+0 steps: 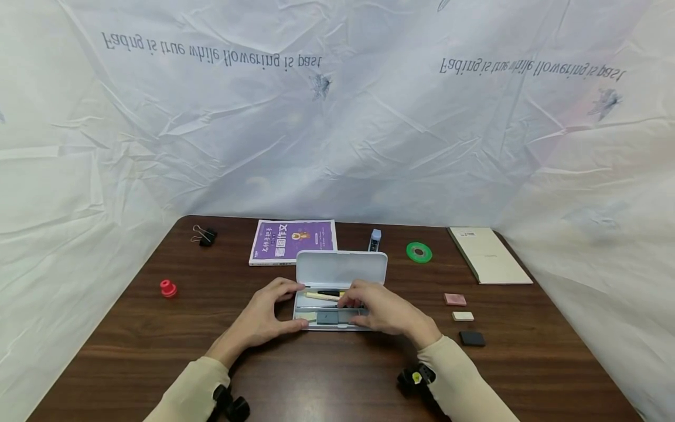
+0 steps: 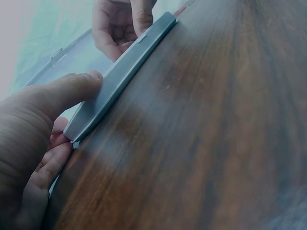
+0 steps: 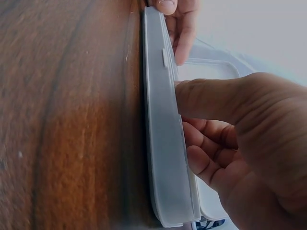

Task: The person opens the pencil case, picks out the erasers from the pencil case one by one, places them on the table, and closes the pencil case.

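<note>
An open pencil case (image 1: 341, 268), pale grey with its lid raised, lies on the table in the head view. My left hand (image 1: 262, 313) grips its left end, the thumb on the front wall (image 2: 103, 98) and the other fingers round the end. Inside the case are a cream pen-like stick (image 1: 323, 296), a grey-blue block (image 1: 327, 317) and a pale piece (image 1: 307, 316) by the left thumb. Bent fingers and thumb of my right hand (image 1: 387, 308) reach into the right part of the case. Whether they pinch anything is hidden.
Behind the case lie a purple book (image 1: 300, 239) and a blue-capped glue stick (image 1: 375, 239). To the right are a green disc (image 1: 419, 252), a cream notebook (image 1: 490, 255), and pink (image 1: 455, 299), white (image 1: 463, 316) and black (image 1: 471, 338) blocks. Leftward are a binder clip (image 1: 207, 237) and red knob-shaped piece (image 1: 168, 288).
</note>
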A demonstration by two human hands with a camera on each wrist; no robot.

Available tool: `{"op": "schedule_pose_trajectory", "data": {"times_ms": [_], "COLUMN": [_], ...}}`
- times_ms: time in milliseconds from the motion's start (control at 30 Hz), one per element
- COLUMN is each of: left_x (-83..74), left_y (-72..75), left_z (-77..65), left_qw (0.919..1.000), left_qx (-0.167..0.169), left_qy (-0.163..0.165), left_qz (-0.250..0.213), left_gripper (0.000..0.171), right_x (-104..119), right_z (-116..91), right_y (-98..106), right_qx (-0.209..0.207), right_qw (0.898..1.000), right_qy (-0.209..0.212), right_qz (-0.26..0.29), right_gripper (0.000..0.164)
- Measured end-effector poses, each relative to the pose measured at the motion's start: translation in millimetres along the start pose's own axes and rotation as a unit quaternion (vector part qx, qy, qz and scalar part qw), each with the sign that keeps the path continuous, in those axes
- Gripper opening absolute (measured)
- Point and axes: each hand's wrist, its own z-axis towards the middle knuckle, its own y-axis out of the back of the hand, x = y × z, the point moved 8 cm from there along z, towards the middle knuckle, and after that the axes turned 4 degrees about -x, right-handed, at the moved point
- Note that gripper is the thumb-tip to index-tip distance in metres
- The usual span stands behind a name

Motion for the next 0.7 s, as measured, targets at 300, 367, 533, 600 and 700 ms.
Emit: {"op": "schedule_pose_trajectory", "data": {"times_ms": [300,367,533,600,700], "left_x": [-0.2,-0.1,0.2,0.4,0.4], "left_y": [0.1,0.3,-0.2,-0.4,-0.6], "left_z": [-0.5,-0.6,-0.4,-0.5,-0.6], "left_qw": [1.0,1.0,1.0,1.0,1.0], "left_qx": [-0.002,-0.002,0.002,0.003,0.004], "left_qy": [-0.004,-0.004,0.0,0.002,0.004], "left_qz": [-0.002,-0.003,-0.006,-0.006,-0.003], "left_gripper": [0.073,0.073,0.074,0.074,0.074], "right_x": [2.9,3.4,3.9,4.5,5.2], "right_z": [-1.5,-1.4,-1.6,-2.3,-2.9], "right_y": [2.2,2.5,2.7,2.5,2.1], "right_qx": [-0.004,-0.006,-0.006,-0.002,0.003], "right_qw": [1.0,1.0,1.0,1.0,1.0], "right_qy": [0.004,0.008,0.018,0.022,0.028], "right_qz": [-0.005,-0.004,0.0,0.005,0.012], "right_gripper": [0.026,0.027,0.033,0.034,0.033]}}
